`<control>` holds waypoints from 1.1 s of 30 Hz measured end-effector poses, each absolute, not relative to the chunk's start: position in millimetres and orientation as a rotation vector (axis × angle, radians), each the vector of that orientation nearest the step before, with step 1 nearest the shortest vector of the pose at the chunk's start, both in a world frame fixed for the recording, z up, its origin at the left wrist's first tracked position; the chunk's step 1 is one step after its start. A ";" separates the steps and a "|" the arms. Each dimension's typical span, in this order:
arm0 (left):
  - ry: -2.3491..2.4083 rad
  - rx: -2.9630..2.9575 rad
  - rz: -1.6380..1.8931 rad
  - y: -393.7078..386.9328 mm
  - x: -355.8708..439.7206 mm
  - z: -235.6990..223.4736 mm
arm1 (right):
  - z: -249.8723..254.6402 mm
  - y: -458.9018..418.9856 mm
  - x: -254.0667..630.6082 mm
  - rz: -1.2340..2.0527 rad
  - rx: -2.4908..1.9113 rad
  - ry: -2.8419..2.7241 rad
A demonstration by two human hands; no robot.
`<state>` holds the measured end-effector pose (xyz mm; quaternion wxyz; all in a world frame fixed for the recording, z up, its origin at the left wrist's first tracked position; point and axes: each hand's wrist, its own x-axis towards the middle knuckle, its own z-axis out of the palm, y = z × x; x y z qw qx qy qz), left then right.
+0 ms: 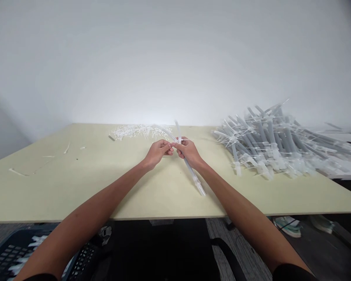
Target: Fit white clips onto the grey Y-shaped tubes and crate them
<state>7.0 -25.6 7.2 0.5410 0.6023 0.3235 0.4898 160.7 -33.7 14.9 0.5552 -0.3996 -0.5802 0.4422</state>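
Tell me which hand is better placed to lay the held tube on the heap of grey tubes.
Likely the right hand: it holds the grey tube and is nearer the heap. The left hand is farther away.

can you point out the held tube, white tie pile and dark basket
Held tube (189, 168), head view: grey middle stretch
White tie pile (134, 132), head view: middle of the heap
Dark basket (13, 242), head view: inner wall

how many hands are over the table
2. The right hand holds a grey tube over the table; the left hand is just beside it, fingertips close to the right hand. No others show, though some fingers are partly hidden.
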 end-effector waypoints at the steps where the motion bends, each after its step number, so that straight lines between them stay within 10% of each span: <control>1: 0.766 1.434 1.168 -26.1 7.1 7.6 | 14.6 -33.2 161.2 1.029 -0.954 -1.372; 33: 0.699 1.334 1.124 -27.6 4.5 15.3 | 15.6 -39.9 151.1 0.965 -0.940 -1.438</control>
